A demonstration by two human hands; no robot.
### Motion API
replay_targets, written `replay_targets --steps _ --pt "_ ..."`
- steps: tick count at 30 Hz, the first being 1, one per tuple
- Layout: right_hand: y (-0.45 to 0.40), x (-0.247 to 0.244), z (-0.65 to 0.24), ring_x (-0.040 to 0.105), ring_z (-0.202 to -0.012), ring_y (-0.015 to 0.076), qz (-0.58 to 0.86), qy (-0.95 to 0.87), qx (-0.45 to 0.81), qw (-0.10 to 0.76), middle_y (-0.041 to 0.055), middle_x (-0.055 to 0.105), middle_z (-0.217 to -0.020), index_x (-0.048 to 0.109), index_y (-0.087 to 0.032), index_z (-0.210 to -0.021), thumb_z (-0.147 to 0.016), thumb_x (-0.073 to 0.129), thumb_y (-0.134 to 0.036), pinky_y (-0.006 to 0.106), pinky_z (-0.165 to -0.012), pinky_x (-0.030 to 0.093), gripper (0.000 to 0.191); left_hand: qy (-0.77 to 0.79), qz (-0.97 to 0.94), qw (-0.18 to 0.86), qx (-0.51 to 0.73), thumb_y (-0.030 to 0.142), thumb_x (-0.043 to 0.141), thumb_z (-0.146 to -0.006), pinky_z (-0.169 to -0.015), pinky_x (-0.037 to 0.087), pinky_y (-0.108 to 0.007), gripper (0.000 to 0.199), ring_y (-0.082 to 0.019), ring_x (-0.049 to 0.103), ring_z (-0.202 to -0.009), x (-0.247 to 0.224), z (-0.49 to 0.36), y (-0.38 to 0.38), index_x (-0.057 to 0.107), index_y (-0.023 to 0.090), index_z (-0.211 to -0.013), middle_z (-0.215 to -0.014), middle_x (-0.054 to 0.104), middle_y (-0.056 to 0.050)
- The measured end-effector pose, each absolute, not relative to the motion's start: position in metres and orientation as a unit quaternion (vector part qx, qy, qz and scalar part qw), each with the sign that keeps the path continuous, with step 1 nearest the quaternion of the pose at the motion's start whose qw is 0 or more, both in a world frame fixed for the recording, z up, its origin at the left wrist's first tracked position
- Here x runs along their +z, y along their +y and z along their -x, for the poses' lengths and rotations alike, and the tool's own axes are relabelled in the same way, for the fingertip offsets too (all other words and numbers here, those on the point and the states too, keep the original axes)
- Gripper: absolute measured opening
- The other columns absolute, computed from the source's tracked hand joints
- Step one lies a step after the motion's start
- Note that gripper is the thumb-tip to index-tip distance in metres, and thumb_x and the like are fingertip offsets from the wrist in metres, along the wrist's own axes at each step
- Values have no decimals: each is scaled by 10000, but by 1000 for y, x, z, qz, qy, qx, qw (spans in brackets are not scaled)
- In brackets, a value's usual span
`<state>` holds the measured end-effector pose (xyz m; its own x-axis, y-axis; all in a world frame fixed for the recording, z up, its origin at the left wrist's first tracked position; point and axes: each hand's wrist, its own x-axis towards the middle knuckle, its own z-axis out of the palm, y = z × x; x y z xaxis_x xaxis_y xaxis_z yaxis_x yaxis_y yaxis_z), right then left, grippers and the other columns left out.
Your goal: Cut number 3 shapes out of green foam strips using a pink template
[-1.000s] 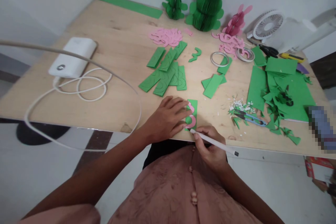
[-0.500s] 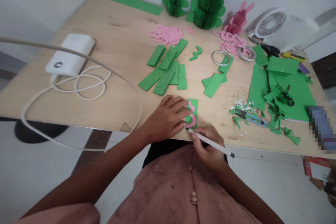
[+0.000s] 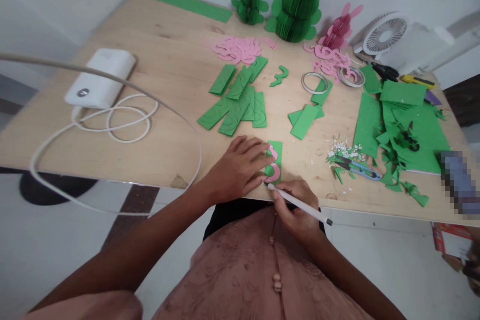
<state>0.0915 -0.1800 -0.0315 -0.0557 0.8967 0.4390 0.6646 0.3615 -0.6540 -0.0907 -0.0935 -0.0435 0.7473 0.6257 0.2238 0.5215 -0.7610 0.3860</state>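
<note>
Near the table's front edge lies a green paper strip [image 3: 277, 153] with a curvy pink paper cutout [image 3: 275, 174] on top of it. My left hand [image 3: 243, 167] lies flat with its fingers out, the fingertips pressing on the cutout and strip. Between the fingers of my right hand [image 3: 298, 205] is a white pen [image 3: 302, 204], tilted, its tip at the lower end of the cutout. Farther back are several green strips [image 3: 234, 110] with drawn curves, a green curvy cutout [image 3: 279, 76] and a few plain folded green strips [image 3: 305, 121].
Blue thread snips [image 3: 362, 168] lie by paper scraps on the right, beside green sheets [image 3: 427, 130] and a blurred phone [image 3: 459, 180]. Tape rolls [image 3: 315, 83], pink cutouts [image 3: 238, 50], paper rabbits [image 3: 300, 7] and a fan [image 3: 386, 35] stand behind. A white power bank [image 3: 101, 77] with its cable sits left.
The pen's rear end has shifted very slightly to the left with my right hand. My left hand and the papers stay in place.
</note>
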Motion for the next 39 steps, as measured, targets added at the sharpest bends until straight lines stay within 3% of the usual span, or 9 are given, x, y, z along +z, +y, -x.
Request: replay_targets --steps 39 --pt "-180 -32 -92 643 -607 155 548 -716 127 413 9 701 -679 656 -213 -820 -876 583 -188 296 -618 500 96 310 -923 152 171 328 502 -926 -1126 265 -534 373 -302 398 -1331 -42 91 -94 588 219 -1273 -1404 520 -109"
